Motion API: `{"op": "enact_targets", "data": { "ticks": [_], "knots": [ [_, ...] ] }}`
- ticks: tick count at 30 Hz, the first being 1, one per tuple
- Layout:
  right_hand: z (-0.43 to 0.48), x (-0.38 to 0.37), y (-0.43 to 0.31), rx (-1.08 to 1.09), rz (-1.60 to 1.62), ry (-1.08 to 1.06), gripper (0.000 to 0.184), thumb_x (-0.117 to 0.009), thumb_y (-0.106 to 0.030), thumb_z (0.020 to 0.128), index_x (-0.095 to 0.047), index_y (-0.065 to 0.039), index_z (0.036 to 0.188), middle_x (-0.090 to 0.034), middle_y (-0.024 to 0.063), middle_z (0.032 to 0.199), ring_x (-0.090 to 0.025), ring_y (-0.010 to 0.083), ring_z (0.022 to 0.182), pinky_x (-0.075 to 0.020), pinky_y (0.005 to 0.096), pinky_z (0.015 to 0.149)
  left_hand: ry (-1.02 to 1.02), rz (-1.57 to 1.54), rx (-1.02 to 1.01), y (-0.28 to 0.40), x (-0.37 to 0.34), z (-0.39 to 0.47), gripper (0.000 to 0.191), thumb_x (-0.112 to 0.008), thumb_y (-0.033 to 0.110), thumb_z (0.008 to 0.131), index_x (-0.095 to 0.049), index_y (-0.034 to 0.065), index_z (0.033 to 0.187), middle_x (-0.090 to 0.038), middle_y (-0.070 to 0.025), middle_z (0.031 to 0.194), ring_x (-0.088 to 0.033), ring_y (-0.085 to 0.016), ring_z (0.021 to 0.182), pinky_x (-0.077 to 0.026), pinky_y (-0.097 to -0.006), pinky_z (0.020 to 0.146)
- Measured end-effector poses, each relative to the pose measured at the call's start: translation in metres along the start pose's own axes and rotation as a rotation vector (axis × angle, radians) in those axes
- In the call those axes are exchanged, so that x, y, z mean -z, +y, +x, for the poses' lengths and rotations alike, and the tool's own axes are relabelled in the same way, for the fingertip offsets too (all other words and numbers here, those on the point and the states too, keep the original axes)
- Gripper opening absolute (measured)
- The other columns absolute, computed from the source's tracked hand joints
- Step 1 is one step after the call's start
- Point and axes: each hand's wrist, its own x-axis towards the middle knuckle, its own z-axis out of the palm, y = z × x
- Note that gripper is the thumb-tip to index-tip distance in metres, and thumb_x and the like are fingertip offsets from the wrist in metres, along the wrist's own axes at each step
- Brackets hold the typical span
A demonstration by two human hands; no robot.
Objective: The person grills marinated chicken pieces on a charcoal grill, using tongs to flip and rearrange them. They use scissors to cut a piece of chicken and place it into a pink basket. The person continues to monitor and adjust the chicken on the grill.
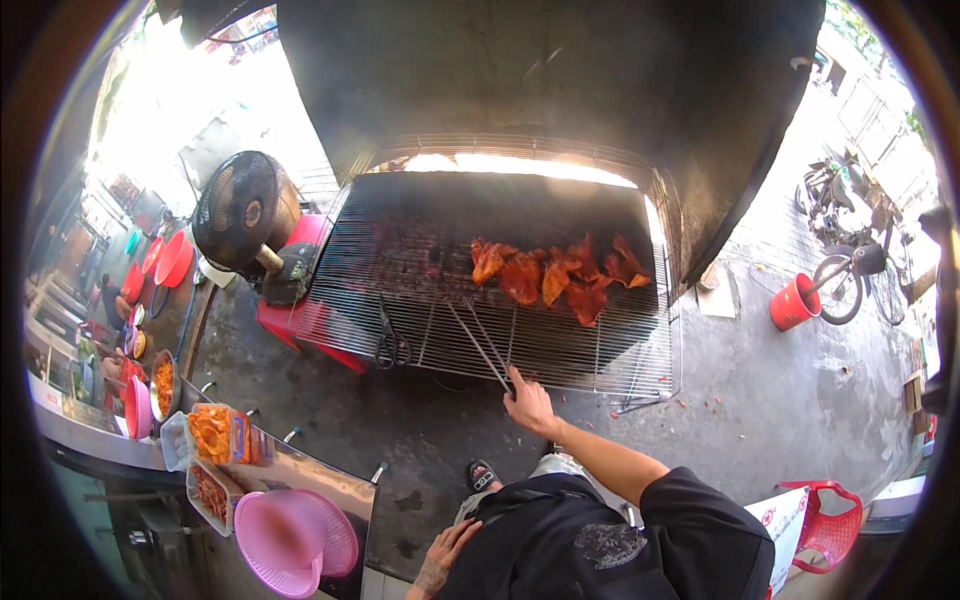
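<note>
My right hand [530, 405] grips a pair of metal tongs [480, 341]. The tongs' tips rest at or just above a wire grill grate [555, 367], left of several orange-red marinated meat pieces [521, 277]. Those pieces lie bunched on the right half of the grate, some overlapping and darker at the edges. My left hand [448, 553] lies flat against the side of my black shirt, its fingers extended and nothing visible in it. Black-handled scissors [391, 343] lie on the grate's front left part.
A sooty fan [251, 214] stands beside the grill on red plastic stools [281, 322]. To the left, a metal table [315, 472] bears a tub of orange meat [210, 433], another meat tub [210, 495] and pink baskets [341, 532]. A dark metal hood [525, 82] rises behind; a red bucket [793, 304] stands right.
</note>
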Motion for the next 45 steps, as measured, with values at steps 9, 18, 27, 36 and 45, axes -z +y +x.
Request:
{"op": "enact_targets", "data": {
  "ticks": [9,18,27,36,45],
  "knots": [
    [0.037,0.004,0.046,-0.003,-0.292,-0.107,0.058,-0.069,-0.023,0.088,-0.043,0.0,0.134,-0.062,0.0313,0.114,-0.067,0.0502,0.098,-0.0567,0.0576,0.081,-0.05,-0.012,-0.103,-0.009,0.021,0.011,0.058,-0.063,0.009,0.088,-0.05,0.0025,0.145,-0.054,-0.0177,0.144,-0.058,-0.035,0.127,-0.048,-0.0438,0.105],
    [0.008,0.005,0.018,0.057,-0.187,0.025,0.041,-0.064,-0.016,0.089,-0.048,0.005,0.12,-0.066,0.0286,0.099,-0.068,0.0457,0.095,-0.0551,0.0535,0.083,-0.173,-0.053,-0.249,-0.034,0.035,0.011,0.057,-0.062,0.01,0.09,-0.05,0.0046,0.146,-0.054,-0.0171,0.144,-0.057,-0.034,0.128,-0.047,-0.0437,0.106],
    [-0.045,0.145,0.061,-0.322,0.019,0.437,0.063,-0.051,-0.027,0.104,-0.028,-0.001,0.157,-0.067,0.0343,0.087,-0.066,0.0535,0.086,-0.0508,0.0616,0.077,-0.34,-0.055,-0.366,-0.046,0.037,0.033,0.056,-0.06,0.011,0.092,-0.05,0.0067,0.146,-0.054,-0.0164,0.144,-0.057,-0.033,0.128,-0.047,-0.0436,0.107],
    [0.057,0.232,0.076,-0.337,-0.374,0.132,0.037,-0.053,-0.014,0.094,-0.059,0.006,0.124,-0.07,0.029,0.114,-0.069,0.0448,0.107,-0.0575,0.0535,0.087,-0.556,0.022,-0.292,-0.036,0.004,0.083,0.065,-0.055,0.012,0.092,-0.041,0.0202,0.155,-0.046,-0.0083,0.151,-0.052,-0.029,0.134,-0.046,-0.0407,0.11],
    [0.121,0.342,0.094,-0.047,-0.566,-0.228,0.038,-0.052,-0.016,0.088,-0.069,-0.002,0.118,-0.069,0.0243,0.121,-0.066,0.0378,0.116,-0.0524,0.0482,0.097,-0.645,0.124,-0.207,-0.001,-0.031,0.113,0.07,-0.043,0.009,0.099,-0.021,0.0268,0.164,-0.04,-0.0071,0.156,-0.042,-0.026,0.144,-0.038,-0.0403,0.119]
  ]
}}
